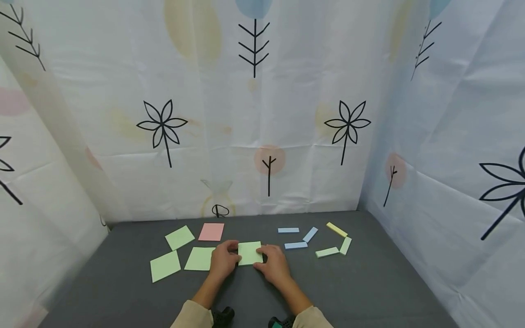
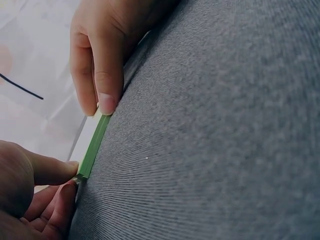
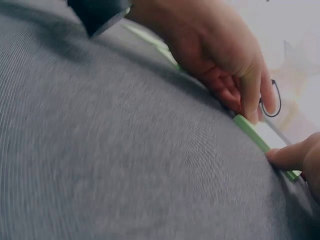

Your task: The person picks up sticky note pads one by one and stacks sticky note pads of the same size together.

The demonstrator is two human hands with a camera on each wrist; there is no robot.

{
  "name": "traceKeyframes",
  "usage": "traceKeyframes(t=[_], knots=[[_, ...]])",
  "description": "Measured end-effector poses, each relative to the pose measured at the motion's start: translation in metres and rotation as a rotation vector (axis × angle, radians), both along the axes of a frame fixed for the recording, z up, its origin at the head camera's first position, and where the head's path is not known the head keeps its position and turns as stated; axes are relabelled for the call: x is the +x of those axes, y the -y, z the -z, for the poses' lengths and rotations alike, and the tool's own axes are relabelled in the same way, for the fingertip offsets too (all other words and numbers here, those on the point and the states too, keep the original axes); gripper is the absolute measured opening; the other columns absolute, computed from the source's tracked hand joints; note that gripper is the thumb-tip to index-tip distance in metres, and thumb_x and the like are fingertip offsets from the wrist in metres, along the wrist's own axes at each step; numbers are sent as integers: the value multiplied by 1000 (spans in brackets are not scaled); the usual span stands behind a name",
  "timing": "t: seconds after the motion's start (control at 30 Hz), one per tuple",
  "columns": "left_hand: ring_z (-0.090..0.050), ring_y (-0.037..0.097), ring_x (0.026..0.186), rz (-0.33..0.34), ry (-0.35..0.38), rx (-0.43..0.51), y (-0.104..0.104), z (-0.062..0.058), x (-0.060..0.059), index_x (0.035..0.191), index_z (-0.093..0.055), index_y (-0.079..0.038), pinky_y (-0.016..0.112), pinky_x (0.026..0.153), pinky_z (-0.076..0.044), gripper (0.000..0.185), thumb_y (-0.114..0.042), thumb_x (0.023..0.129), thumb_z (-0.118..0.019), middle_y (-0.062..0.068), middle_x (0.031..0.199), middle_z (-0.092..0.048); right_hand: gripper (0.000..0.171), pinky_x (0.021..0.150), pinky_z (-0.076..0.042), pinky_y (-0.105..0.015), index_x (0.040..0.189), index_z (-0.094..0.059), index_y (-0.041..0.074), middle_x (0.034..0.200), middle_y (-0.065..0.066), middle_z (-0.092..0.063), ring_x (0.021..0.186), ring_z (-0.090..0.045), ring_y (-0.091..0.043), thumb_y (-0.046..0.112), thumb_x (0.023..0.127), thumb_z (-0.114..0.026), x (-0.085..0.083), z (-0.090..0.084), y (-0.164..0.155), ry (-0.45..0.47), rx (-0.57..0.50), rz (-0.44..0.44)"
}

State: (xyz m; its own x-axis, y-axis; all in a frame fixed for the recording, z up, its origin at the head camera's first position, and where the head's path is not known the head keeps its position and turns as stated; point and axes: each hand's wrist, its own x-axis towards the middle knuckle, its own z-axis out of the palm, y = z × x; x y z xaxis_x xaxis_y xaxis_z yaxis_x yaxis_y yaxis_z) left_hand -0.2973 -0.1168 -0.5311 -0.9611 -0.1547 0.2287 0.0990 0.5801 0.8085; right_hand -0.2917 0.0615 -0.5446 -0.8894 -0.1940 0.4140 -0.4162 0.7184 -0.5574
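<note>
Grey felt covers the table [image 1: 369,282], walled by white curtains [image 1: 287,91] printed with black flowers and twigs. At the near centre lies a green sticky-note pad [image 1: 249,253], gripped from both sides: the left hand [image 1: 223,263] pinches its left edge with curled fingers, and the right hand [image 1: 274,263] grips its right edge. Left of it lie three green square notes [image 1: 199,258] and, farther back, a pink one [image 1: 211,231]. To the right, well apart, are scattered narrow blue strips [image 1: 296,245] and yellow-green strips [image 1: 327,252].
</note>
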Motion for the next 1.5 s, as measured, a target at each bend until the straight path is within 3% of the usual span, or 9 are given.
traceKeyframes(t=[0.47, 1.13, 1.37, 1.5], knots=[[-63, 16, 73, 27, -29, 5, -2, 2, 0, 108, -70, -2, 35, 66, -52, 36, 7, 73, -77, 11, 97, -71, 38, 91, -44, -49, 105, -74, 4, 111, -11, -69, 108, -56, -34, 12, 71, -86, -2, -6, -12, 22, -60, -88], [-64, 17, 76, 42, -51, -6, -1, 5, 3, 109, -69, -1, 36, 68, -52, 36, 5, 75, -78, 12, 99, -70, 36, 94, -43, -51, 107, -74, 6, 116, -10, -68, 116, -53, -36, 11, 73, -84, -1, -7, -15, 46, -35, -107], [-67, 21, 83, 113, -29, 26, 11, 0, 9, 117, -66, -2, 36, 70, -53, 41, 1, 78, -77, 16, 109, -69, 36, 95, -43, -51, 106, -74, 5, 115, -10, -69, 115, -54, -36, 10, 72, -84, -1, -7, -13, 44, -44, -110], [-68, 23, 87, 98, -37, 49, 21, -3, 14, 119, -66, -5, 35, 69, -54, 42, 0, 79, -77, 15, 114, -67, 36, 95, -42, -51, 106, -74, 5, 116, -10, -69, 116, -53, -36, 9, 72, -84, -1, -8, -12, 59, -59, -101]])
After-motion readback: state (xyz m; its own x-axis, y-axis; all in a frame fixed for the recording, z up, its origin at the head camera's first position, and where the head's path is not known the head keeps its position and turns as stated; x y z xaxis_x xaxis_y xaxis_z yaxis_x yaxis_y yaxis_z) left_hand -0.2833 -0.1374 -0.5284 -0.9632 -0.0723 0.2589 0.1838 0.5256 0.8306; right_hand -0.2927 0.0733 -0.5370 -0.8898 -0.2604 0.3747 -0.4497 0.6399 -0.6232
